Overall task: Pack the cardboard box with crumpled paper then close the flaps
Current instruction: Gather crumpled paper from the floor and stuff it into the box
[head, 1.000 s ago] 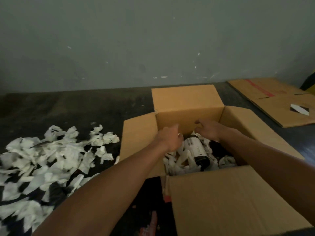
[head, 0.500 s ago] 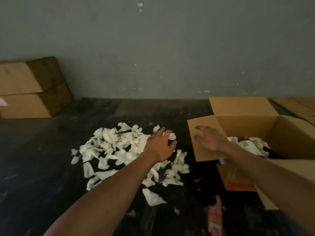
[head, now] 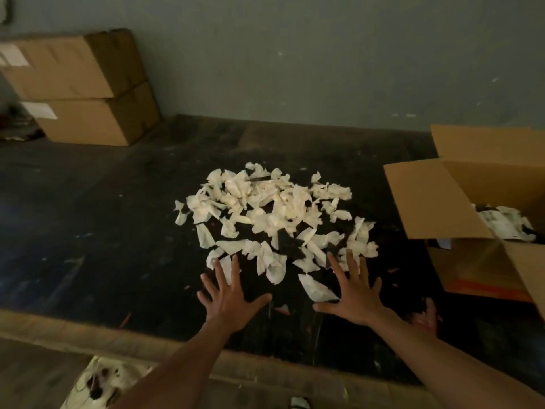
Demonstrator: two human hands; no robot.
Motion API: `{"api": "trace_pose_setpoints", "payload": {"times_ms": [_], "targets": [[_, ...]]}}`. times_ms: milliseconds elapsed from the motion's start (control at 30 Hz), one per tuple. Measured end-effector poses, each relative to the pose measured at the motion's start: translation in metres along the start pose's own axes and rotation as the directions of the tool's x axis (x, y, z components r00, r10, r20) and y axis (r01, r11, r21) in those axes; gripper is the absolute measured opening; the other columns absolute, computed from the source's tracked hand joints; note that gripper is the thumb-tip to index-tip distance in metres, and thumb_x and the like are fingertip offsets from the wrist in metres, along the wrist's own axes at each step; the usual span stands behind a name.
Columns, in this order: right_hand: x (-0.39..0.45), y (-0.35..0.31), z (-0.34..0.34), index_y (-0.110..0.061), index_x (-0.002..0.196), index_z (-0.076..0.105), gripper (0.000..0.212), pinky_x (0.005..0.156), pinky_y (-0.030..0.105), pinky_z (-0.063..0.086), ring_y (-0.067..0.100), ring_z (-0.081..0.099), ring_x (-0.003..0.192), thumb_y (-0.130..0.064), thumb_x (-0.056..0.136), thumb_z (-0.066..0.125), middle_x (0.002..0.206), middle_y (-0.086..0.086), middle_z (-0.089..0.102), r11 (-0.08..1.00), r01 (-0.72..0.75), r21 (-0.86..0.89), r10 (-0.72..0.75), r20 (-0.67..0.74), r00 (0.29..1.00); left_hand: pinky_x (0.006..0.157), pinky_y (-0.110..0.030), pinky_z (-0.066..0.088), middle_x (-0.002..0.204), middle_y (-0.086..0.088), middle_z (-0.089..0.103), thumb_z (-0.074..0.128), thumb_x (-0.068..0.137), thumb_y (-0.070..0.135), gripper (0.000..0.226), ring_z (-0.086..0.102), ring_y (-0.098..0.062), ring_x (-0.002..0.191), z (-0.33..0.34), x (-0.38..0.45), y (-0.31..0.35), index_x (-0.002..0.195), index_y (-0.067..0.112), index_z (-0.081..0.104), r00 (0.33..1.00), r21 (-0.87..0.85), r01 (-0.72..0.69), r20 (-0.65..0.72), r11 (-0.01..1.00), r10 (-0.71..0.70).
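Observation:
A heap of crumpled white paper (head: 274, 214) lies on the dark table (head: 103, 231) in the middle of the view. My left hand (head: 228, 296) and my right hand (head: 352, 293) hover with fingers spread at the heap's near edge, a shoulder's width apart, holding nothing. The open cardboard box (head: 436, 199) stands at the right edge, its flaps up. White paper shows inside the box (head: 501, 222).
Two closed cardboard boxes (head: 85, 90) are stacked against the grey wall at the back left. The table's worn front edge (head: 118, 340) runs below my hands. A white crumpled sheet (head: 100, 385) lies below the edge at the bottom left.
Both hands have left the box and moved left to the paper heap. The view has swung left, so the box now sits at the right edge.

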State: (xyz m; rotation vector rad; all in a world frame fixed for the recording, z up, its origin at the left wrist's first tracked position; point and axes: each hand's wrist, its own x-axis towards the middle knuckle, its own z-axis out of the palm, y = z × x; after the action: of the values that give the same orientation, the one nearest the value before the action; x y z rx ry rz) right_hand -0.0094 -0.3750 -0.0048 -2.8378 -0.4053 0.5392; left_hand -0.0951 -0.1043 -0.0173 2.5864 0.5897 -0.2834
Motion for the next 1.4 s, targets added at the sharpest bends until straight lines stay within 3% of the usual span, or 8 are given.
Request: {"api": "trace_pose_setpoints", "payload": {"times_ms": [267,500,667,867,1000,1133,1233,1400], "targets": [[0.074,-0.009,0.006,-0.053,0.131,-0.039,0.131,0.107,0.074,-0.003,0.036,-0.039,0.135,-0.094,0.047,0.053,0.147,0.002,-0.047,0.997,-0.071,-0.038,0.072,0.033,0.997,0.112,-0.07,-0.001,0.149,-0.005,-0.046,0.048,0.054,0.096,0.133,-0.027,-0.048,0.14,0.002,0.064,-0.019,0.141,0.042,-0.036,0.994,0.004,0.049,0.094,0.999,-0.049],[0.162,-0.017,-0.035,-0.05,0.132,-0.039,0.131,0.106,0.075,-0.001,0.036,-0.033,0.139,-0.094,0.048,0.051,0.15,0.006,-0.041,0.992,0.031,-0.122,-0.035,-0.034,0.999,0.112,-0.069,-0.006,0.147,-0.004,-0.049,0.045,0.046,0.1,0.136,-0.033,-0.045,0.138,-0.04,0.157,-0.011,0.137,0.045,-0.04,0.996,0.093,-0.052,0.071,0.994,0.046],[0.228,-0.031,-0.069,-0.051,0.134,-0.036,0.136,0.103,0.078,0.0,0.039,-0.035,0.138,-0.096,0.042,0.052,0.147,0.002,-0.047,0.975,0.124,-0.182,-0.125,0.008,0.992,0.11,-0.072,-0.007,0.147,-0.002,-0.049,0.047,0.047,0.098,0.134,-0.039,-0.041,0.136,-0.08,0.224,-0.015,0.136,0.048,-0.039,0.992,0.194,-0.126,0.046,0.973,0.119],[0.299,-0.064,-0.101,-0.059,0.13,-0.035,0.14,0.099,0.081,-0.002,0.035,-0.039,0.136,-0.092,0.034,0.061,0.145,-0.003,-0.049,0.988,0.147,-0.048,-0.144,0.07,0.987,0.109,-0.075,-0.001,0.15,0.0,-0.045,0.039,0.044,0.1,0.13,-0.03,-0.044,0.14,-0.124,0.306,-0.002,0.137,0.051,-0.036,0.996,0.26,-0.068,-0.037,0.963,0.08],[0.336,-0.071,-0.1,-0.067,0.125,-0.031,0.139,0.101,0.08,-0.001,0.034,-0.038,0.136,-0.089,0.029,0.067,0.148,-0.006,-0.045,0.989,0.145,-0.025,-0.131,0.297,0.946,0.105,-0.079,0.004,0.15,0.003,-0.046,0.045,0.043,0.098,0.127,-0.028,-0.047,0.14,-0.131,0.351,0.021,0.129,0.058,-0.039,0.994,0.277,-0.099,0.08,0.956,0.08],[0.341,-0.075,-0.087,-0.062,0.134,-0.024,0.139,0.11,0.072,0.004,0.039,-0.032,0.138,-0.078,0.039,0.077,0.151,-0.003,-0.041,0.98,0.192,-0.056,-0.141,0.483,0.864,0.104,-0.08,0.005,0.151,0.004,-0.044,0.058,0.043,0.093,0.129,-0.027,-0.049,0.14,-0.113,0.368,0.044,0.13,0.063,-0.033,0.935,0.287,-0.24,0.325,0.927,0.141],[0.331,-0.077,-0.08,-0.059,0.136,-0.023,0.142,0.112,0.069,0.009,0.041,-0.025,0.142,-0.078,0.038,0.077,0.153,-0.002,-0.037,0.963,0.242,-0.117,-0.151,0.51,0.847,0.104,-0.08,0.004,0.153,0.005,-0.04,0.062,0.04,0.092,0.132,-0.023,-0.049,0.141,-0.092,0.365,0.05,0.132,0.065,-0.027,0.873,0.338,-0.337,0.462,0.879,0.157],[0.296,-0.078,-0.064,-0.058,0.138,-0.019,0.14,0.108,0.073,0.007,0.039,-0.019,0.143,-0.078,0.037,0.077,0.154,-0.003,-0.033,0.944,0.272,-0.186,-0.16,0.463,0.872,0.107,-0.077,0.007,0.161,-0.005,-0.023,0.067,0.041,0.089,0.137,-0.013,-0.051,0.143,-0.073,0.343,0.049,0.145,0.052,-0.016,0.884,0.451,-0.384,0.431,0.806,0.18]]}}
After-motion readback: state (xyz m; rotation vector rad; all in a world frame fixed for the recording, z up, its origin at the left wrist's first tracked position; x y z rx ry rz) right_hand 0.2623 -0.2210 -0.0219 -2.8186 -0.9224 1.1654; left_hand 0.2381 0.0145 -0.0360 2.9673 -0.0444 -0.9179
